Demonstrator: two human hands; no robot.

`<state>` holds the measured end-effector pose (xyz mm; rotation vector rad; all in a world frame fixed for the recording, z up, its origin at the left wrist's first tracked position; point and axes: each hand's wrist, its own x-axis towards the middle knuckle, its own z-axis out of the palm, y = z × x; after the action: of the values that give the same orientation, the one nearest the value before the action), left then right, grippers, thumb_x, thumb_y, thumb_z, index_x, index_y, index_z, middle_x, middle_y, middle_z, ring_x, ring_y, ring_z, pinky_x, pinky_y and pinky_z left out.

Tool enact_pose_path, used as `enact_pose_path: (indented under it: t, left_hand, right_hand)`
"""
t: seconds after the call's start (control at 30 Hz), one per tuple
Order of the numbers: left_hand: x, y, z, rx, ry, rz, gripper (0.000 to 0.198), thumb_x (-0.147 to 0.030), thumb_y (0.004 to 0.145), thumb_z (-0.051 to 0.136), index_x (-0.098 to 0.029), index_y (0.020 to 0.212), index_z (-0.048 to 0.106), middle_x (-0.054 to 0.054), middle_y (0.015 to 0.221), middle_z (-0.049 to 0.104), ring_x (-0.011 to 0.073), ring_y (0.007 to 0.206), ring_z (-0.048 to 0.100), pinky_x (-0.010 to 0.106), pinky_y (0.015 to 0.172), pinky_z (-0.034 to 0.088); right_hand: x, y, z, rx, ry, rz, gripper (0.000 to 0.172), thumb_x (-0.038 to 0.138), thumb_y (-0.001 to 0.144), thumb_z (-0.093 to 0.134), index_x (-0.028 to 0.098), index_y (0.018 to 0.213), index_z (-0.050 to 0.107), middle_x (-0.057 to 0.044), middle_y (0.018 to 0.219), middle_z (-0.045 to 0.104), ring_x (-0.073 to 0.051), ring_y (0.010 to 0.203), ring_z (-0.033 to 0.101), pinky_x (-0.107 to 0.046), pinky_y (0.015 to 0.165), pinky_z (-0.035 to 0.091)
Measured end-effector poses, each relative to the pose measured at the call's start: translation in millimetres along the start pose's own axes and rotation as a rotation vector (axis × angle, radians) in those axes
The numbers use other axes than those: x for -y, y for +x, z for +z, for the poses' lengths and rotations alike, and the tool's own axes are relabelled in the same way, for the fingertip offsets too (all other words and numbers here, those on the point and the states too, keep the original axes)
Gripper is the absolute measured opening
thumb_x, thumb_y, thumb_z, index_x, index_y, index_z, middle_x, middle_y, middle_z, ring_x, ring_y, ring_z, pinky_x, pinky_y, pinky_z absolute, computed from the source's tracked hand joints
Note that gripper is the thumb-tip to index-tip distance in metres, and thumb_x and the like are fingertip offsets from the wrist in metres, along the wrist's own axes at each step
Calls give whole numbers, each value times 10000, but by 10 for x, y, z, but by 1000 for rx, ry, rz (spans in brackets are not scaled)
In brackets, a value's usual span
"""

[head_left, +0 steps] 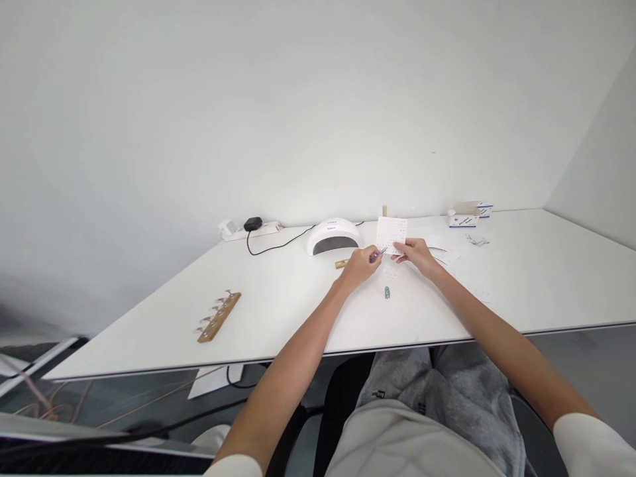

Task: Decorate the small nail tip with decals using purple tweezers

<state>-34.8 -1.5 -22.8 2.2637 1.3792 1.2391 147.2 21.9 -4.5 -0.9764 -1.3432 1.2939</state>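
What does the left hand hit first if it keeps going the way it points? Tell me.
Likely the white sheet held up by the right hand: the left hand points its thin tool at the sheet's lower edge. Depth is unclear.

White table (pixel 278 311), lamp (pixel 334 236), wooden strip (pixel 219 317)

Single head cam, worn by the person, looks fwd and down over the tabletop (pixel 278 311) toward the bare wall (pixel 298 99) at 12 o'clock. Wide, fairly far view; forearms enter from 6 o'clock, lap below. No 2nd view to overlap.
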Motion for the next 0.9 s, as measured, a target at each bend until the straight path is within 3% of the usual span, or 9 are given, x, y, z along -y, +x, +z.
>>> enact_pose_path:
  t: [0.2,0.43,0.7,0.9]
  left_hand:
    - [-18,0,-7,3,-13,-15,176,-292,838,514,-177,708,545,-51,522,454,77,476,356,223,494,285]
    - [-3,6,-9,-4,-4,-6,169,-288,836,520,-176,712,545,-50,522,463,79,483,372,225,501,295]
    - [-24,7,-25,10,6,-4,172,-267,826,521,-178,679,522,-61,490,411,80,470,332,235,504,273]
    - [-29,0,-36,33,2,-28,170,-274,821,521,-179,679,527,-61,496,406,82,473,326,240,504,266]
  right_hand:
    - [24,-13,6,12,13,0,119,183,774,699,115,692,644,-83,816,705,-124,584,653,-194,465,508]
    - [71,-46,23,30,44,64,70,48,802,614,87,771,663,-106,794,720,-156,614,686,-221,513,553]
    - [83,-58,29,31,49,53,15,79,798,665,84,784,667,-97,744,717,-167,638,697,-232,546,574]
    - [98,-62,34,39,39,60,103,56,836,592,82,777,671,-98,736,715,-165,654,698,-216,536,563]
